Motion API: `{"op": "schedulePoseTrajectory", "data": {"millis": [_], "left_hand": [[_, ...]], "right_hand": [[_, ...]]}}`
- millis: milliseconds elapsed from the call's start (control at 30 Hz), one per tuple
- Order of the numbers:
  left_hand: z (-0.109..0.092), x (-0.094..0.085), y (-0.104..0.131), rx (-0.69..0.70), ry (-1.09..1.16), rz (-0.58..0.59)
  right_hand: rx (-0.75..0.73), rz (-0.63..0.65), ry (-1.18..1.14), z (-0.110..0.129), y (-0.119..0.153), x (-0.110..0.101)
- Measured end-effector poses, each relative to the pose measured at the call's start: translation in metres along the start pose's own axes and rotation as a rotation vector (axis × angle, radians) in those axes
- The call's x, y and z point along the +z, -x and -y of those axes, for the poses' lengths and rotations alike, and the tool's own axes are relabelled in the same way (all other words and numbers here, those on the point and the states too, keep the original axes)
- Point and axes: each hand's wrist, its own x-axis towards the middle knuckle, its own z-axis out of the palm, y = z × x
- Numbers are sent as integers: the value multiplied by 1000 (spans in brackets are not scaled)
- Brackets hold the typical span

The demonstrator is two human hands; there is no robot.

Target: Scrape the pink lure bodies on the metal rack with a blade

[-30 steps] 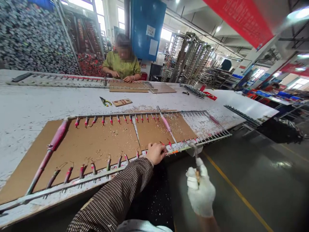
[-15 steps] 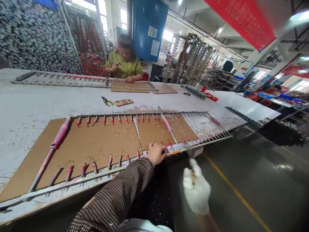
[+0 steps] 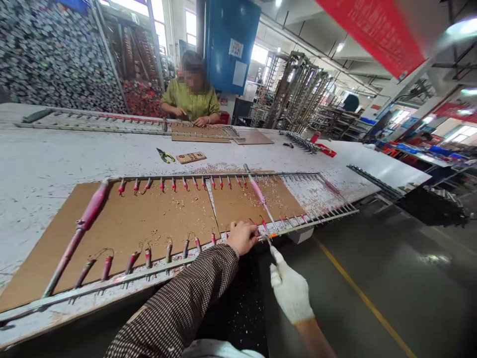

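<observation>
A long metal rack lies on the table, with short pegs along both rails, many crusted in pink and red coating and ending in thin wire hooks. My left hand, bare below a checked sleeve, has its fingers curled round the near rail beside a red-coated peg. In a white glove, my right hand is closed on a slim metal tool. The tool's tip meets the near rail just right of my left hand; its exact kind is unclear. Thick pink coating covers the crossbars.
Brown boards under the rack carry scattered chips. Beyond it lie pliers and a wooden block. Across the white table, a person in a yellow-green top sits at another rack. The table's near edge drops to the floor.
My right hand has swung left and the tool has come to the rail near my left hand. My left hand stays in place. The person opposite has lowered one hand.
</observation>
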Motion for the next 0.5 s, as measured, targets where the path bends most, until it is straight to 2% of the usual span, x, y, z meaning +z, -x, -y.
{"op": "schedulePoseTrajectory", "data": {"millis": [33, 167, 200, 233, 333, 367, 433, 500], "left_hand": [[0, 0, 0, 4, 2, -4], [0, 0, 0, 2, 8, -20], [-1, -1, 0, 2, 7, -20], [-1, -1, 0, 0, 3, -15], [-1, -1, 1, 1, -9, -2], [-1, -1, 1, 1, -11, 1], [-1, -1, 1, 3, -11, 2], [-1, 0, 1, 7, -10, -5]], "right_hand": [[19, -36, -22, 0, 0, -3], [104, -387, -104, -2, 0, -17], [102, -409, -91, -2, -1, -15], [79, -369, -68, -3, -1, -12], [-48, -70, 1, -3, -4, 1], [-66, -16, 0, -3, -4, 2], [-22, -76, -38, -2, -4, -4], [52, -257, -82, -2, -2, -13]]}}
